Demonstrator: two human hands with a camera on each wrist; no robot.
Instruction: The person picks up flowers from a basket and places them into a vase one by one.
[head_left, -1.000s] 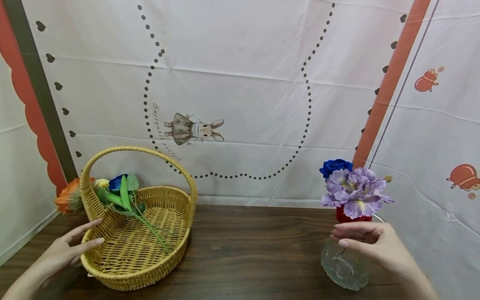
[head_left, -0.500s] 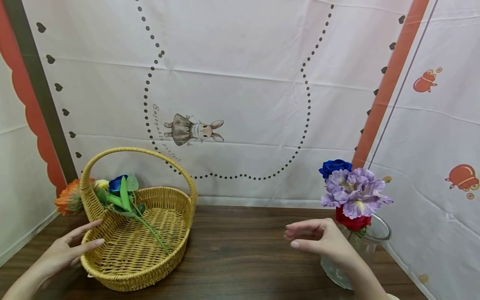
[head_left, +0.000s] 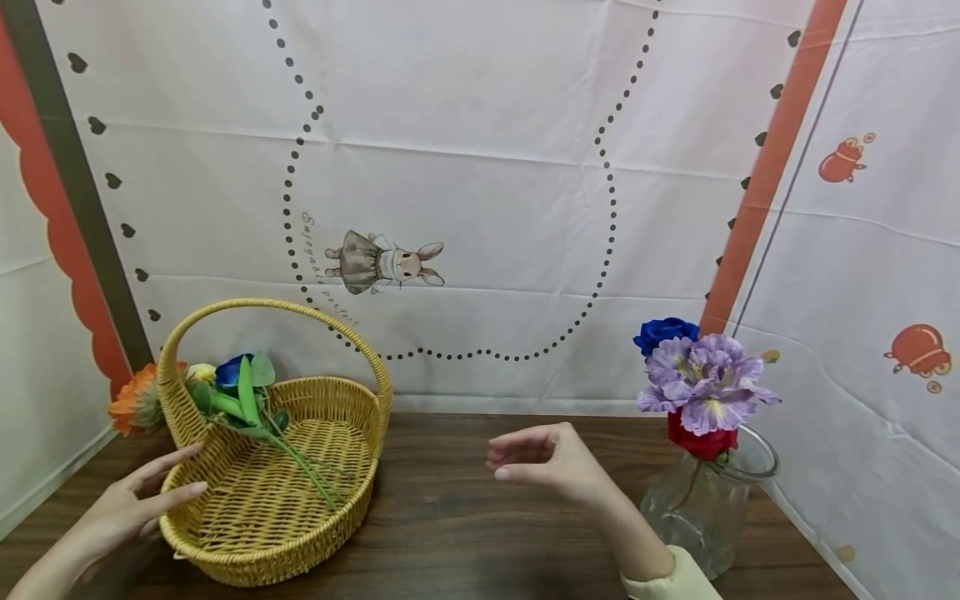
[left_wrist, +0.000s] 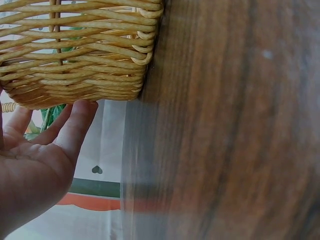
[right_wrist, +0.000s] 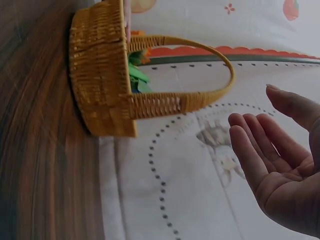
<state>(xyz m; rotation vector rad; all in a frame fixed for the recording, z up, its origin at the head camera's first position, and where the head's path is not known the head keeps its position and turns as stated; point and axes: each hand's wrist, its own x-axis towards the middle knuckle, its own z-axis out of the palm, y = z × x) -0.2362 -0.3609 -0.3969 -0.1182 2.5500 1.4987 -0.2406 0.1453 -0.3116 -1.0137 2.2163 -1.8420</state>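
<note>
A yellow wicker basket (head_left: 273, 562) with a tall arched handle stands at the left of the table. My left hand (head_left: 123, 510) rests on its left rim, the fingers nearly straight; in the left wrist view the fingertips touch the basket's edge. Artificial flowers lie across the basket: an orange flower (head_left: 135, 400) hangs over its left side, a blue rose (head_left: 232, 372) sits behind the handle, and green stems (head_left: 303, 462) reach inside. Between basket and vase, my right hand (head_left: 555, 462) is in the air, fingers loosely bent, holding nothing.
On the right stands a clear glass vase (head_left: 693, 521) with a purple flower (head_left: 708, 379), a blue rose (head_left: 663, 335) and a red flower (head_left: 701, 437). The brown wooden table (head_left: 442, 533) meets a printed white cloth backdrop (head_left: 480, 192) behind and cloth at both sides.
My right hand has moved left from in front of the vase towards the basket, uncovering the vase. The left hand stays on the basket's rim. The head view has shifted slightly.
</note>
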